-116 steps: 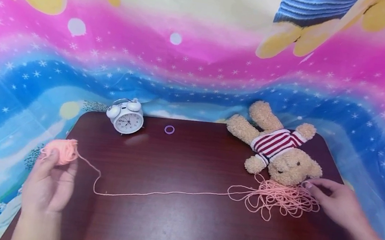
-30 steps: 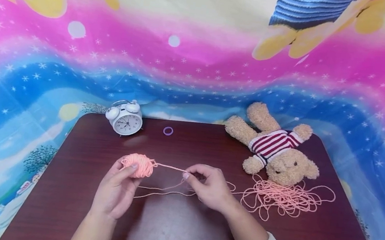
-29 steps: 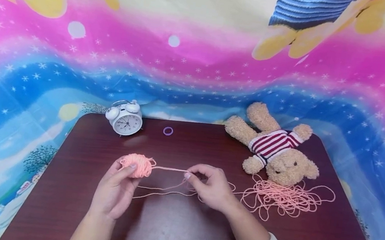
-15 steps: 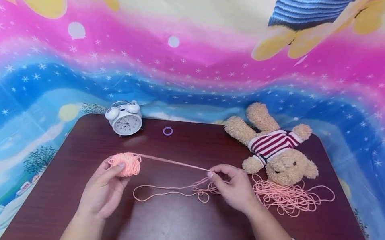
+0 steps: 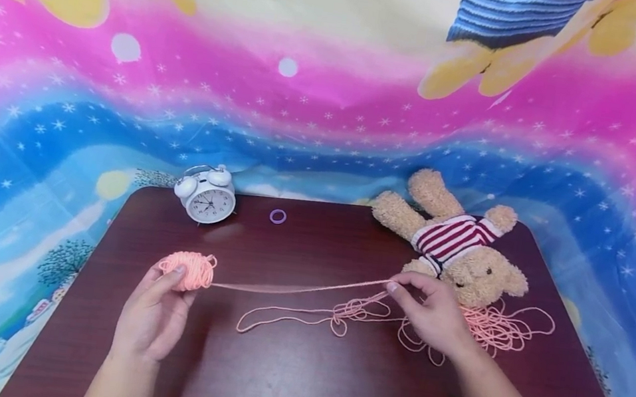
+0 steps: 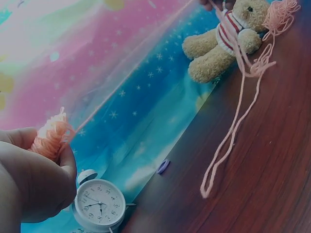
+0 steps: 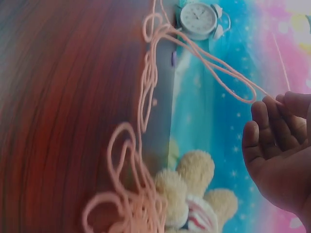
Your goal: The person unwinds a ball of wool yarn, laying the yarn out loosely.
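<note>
A small ball of peach yarn [image 5: 190,270] is gripped by my left hand [image 5: 155,311], thumb across its front, above the left part of the table. From it a strand of yarn [image 5: 336,287] stretches across to my right hand [image 5: 432,311], which pinches it between thumb and forefinger near the teddy bear. The strand looks blurred near the ball. Under it lies a loose loop of yarn [image 5: 284,318] on the table. A tangled yarn heap [image 5: 500,330] sits by the bear's head, partly hidden behind my right hand. In the left wrist view the ball [image 6: 51,138] shows between thumb and fingers.
The teddy bear [image 5: 448,239] in a striped top lies at the back right of the dark wooden table [image 5: 293,383]. A white alarm clock [image 5: 209,201] stands at the back left, with a purple ring [image 5: 277,217] beside it. Printed cloth [image 5: 328,119] surrounds the table.
From close together, my hands have drawn apart, the left with the ball going left, the right going right with the strand. The loose loop beneath has shifted a little right.
</note>
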Demonstrator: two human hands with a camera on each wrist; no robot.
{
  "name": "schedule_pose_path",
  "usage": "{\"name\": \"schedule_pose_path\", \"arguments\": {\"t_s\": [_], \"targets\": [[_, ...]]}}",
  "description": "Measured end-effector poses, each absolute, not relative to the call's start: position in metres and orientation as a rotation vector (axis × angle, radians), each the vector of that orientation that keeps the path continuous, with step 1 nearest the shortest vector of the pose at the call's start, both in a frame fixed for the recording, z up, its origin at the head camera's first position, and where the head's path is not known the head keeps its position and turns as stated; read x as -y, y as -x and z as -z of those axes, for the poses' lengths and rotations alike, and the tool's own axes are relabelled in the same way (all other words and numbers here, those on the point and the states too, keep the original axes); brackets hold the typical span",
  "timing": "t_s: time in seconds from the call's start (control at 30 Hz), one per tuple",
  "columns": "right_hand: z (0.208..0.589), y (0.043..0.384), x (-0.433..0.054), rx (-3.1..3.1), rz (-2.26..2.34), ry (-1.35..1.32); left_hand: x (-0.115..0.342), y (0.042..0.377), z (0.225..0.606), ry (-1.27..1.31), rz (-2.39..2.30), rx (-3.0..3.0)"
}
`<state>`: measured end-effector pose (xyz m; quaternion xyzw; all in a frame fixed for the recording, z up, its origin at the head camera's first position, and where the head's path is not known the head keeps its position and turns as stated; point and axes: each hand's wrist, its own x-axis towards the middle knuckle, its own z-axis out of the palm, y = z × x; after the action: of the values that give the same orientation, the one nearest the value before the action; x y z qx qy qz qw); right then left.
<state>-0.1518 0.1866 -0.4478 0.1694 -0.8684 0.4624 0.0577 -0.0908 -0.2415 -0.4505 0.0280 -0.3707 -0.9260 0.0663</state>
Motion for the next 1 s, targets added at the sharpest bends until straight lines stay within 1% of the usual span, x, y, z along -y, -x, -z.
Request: {"name": "schedule_pose_path", "arguments": {"t_s": [0.53, 0.8, 1.0], "targets": [[0.442, 0.142, -0.253, 2.726, -1.223, -0.278, 0.258, 0.086, 0.448, -0.191, 2.783, 1.06], [0.436, 0.139, -0.286, 2.767, -1.116, -0.192, 0.272, 0.085, 0.45, -0.136, 2.794, 0.958], [0.432, 0.137, -0.31, 2.763, -1.123, -0.109, 0.282, 0.08, 0.453, -0.124, 2.806, 0.888]]}}
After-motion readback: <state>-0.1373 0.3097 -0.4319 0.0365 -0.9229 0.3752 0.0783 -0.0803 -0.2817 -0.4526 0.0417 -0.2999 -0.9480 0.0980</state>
